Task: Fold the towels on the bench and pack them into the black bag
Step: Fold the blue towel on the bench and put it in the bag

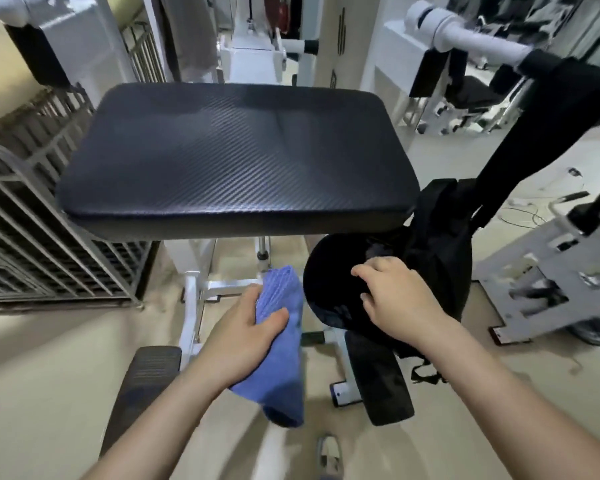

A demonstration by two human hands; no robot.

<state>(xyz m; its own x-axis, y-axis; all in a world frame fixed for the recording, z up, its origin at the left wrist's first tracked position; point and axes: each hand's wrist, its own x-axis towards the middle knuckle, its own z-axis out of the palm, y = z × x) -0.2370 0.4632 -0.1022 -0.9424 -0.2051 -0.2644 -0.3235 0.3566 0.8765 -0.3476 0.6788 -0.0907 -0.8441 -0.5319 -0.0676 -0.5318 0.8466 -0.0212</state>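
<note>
My left hand [246,337] grips a folded blue towel [281,344], held in the air below the front edge of the bench pad [232,157]. Just to its right hangs the black bag [430,258], slung by its strap from a white machine bar. My right hand [395,296] holds the bag's front flap [329,271], fingers curled over its edge. The towel's upper end nearly touches the flap. No towel lies on the black padded bench top. The bag's inside is dark and I cannot see into it.
A metal grille [32,237] stands to the left of the bench. White gym machine frames [551,271] stand at the right. Black foot pads [378,379] and the white bench base [201,292] sit on the beige floor below my hands.
</note>
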